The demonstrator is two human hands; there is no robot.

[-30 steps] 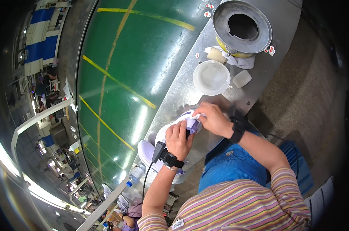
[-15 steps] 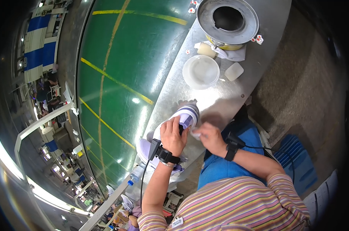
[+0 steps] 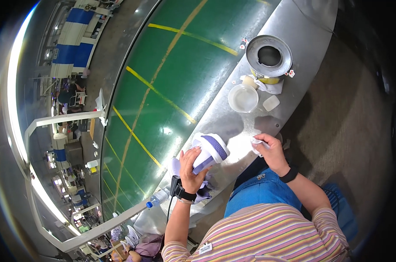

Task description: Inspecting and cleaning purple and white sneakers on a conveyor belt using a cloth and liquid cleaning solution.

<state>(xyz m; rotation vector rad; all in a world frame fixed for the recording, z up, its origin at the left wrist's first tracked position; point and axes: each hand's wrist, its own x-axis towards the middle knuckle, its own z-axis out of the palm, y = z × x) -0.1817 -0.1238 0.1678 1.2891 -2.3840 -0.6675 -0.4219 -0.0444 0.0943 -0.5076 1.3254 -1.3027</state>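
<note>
Left hand [image 3: 191, 170]: closed around the white-and-lilac shoe [image 3: 202, 153].
Shoe position: over the metal bench [image 3: 309, 48], tilted; turned since the earlier frame, so that the purple textured band [image 3: 216, 146] now faces toward the right hand [image 3: 271, 153].
Right hand grip: fingers closed on a white cloth [image 3: 260, 146]; clear of the shoe, whereas half a second ago it is just beside it.
Second shoe [image 3: 175, 166]: beside the left hand, mostly hidden.
Tag on striped shirt [image 3: 267, 231]: white, print too small to read.

shoe [image 3: 210, 149] partly behind left grip [image 3: 189, 173], green surface [image 3: 180, 74] cut off
</note>
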